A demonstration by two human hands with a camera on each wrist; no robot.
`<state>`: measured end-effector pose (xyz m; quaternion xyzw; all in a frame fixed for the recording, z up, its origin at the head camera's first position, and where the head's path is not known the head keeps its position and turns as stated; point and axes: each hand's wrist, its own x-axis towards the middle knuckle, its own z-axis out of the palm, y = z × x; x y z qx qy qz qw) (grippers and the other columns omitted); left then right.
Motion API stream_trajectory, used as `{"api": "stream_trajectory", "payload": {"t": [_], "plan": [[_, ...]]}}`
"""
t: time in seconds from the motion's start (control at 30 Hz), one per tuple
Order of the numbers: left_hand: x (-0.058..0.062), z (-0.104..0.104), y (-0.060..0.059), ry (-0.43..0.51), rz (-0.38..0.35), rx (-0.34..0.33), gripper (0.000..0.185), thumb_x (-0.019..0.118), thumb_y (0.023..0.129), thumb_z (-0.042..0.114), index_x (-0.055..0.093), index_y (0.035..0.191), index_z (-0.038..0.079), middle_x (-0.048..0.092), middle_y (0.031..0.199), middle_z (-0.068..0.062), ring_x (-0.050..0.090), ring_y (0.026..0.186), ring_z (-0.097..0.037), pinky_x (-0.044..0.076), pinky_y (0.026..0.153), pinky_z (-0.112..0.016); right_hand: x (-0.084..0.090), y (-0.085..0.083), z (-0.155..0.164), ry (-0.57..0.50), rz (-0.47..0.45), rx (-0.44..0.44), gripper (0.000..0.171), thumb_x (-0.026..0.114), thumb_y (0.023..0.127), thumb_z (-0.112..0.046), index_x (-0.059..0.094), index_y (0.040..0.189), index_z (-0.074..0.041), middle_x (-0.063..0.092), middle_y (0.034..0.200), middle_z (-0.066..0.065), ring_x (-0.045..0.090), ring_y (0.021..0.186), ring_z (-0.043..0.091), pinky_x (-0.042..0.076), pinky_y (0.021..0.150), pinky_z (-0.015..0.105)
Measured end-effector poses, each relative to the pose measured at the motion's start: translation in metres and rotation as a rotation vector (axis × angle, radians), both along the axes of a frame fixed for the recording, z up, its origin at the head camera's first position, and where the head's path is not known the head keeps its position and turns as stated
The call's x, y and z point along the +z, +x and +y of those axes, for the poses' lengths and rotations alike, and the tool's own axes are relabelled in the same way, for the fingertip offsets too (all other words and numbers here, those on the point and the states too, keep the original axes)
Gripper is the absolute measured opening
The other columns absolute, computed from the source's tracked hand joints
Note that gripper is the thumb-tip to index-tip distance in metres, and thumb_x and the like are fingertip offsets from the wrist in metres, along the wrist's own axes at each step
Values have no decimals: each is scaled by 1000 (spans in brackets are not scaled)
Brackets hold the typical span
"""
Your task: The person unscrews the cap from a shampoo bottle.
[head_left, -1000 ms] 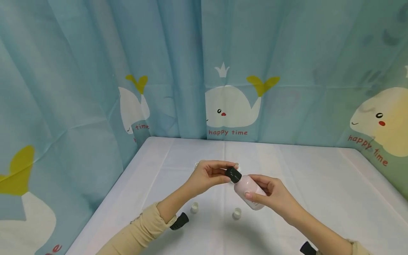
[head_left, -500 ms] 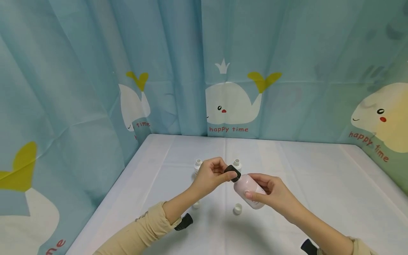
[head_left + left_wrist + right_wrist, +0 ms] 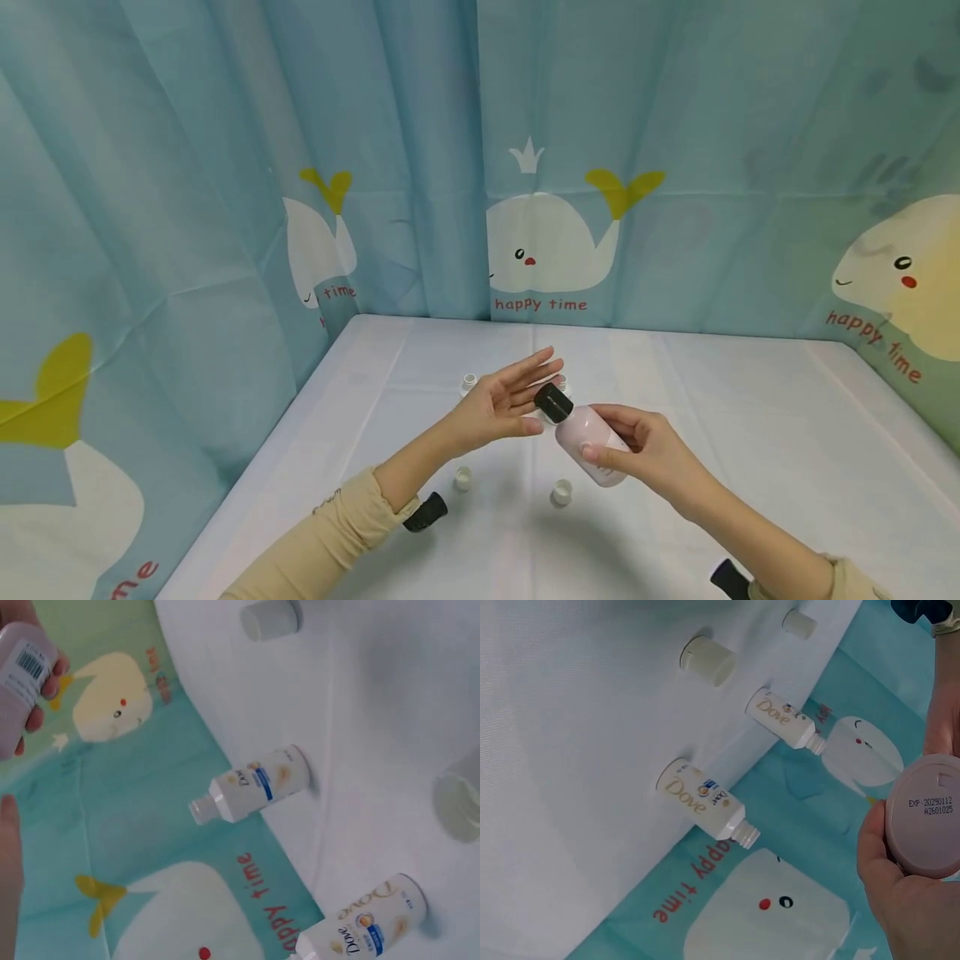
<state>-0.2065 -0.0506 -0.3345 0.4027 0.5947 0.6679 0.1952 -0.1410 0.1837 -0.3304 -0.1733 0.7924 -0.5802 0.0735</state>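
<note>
Tilting up-left, the pale pink bottle (image 3: 588, 442) aims its black cap (image 3: 553, 403) toward the whale curtain (image 3: 551, 250). The right hand (image 3: 645, 454) grips its body. The left hand (image 3: 502, 404) lies spread flat beside the cap, holding nothing.

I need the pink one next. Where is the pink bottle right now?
In the head view, the pink bottle is held in the right hand above the table's middle, its black cap by the left hand.

Makeshift recording booth, whale-print curtains (image 3: 547, 208) walling three sides, table (image 3: 750, 417) under white cloth
</note>
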Motion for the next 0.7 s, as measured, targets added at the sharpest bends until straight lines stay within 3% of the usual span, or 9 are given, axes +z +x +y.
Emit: {"api": "stream_trajectory", "payload": {"t": [0.1,0.2,0.3,0.47,0.7], "plan": [[0,-1,-4,26,40,-72,83,67,88,21,14,151,6,16,157,-16,20,143,-32,34,110,-30,-1,-2,0,4,-10,-4,55,67,87,-14,46,130,12,60,119,28,63,90,2,56,74,24],[-1,1,-6,29,72,-63,69,60,91,7,21,148,0,20,156,-16,29,141,-26,40,107,-33,-1,-4,-1,2,-19,-11,54,67,87,-15,47,131,11,58,122,28,63,91,2,56,75,23],[-2,4,-7,23,91,-2,58,60,90,2,32,141,-7,31,149,-21,43,133,-21,47,100,-33,-1,-4,-1,-1,-30,-22,54,67,87,-15,47,131,10,57,124,27,63,92,2,55,76,23],[-1,8,-4,8,119,131,48,67,85,6,50,126,-12,51,131,-30,62,110,-10,53,91,-32,-2,-4,-1,4,-39,-28,55,67,87,-16,47,131,9,57,125,27,63,92,2,55,76,24],[-2,14,-2,-27,104,289,44,75,79,14,57,110,-12,60,110,-29,60,86,-4,54,80,-19,-2,-4,-2,-1,-35,-12,54,67,87,-16,47,131,10,58,122,27,63,91,4,56,75,24]]}}
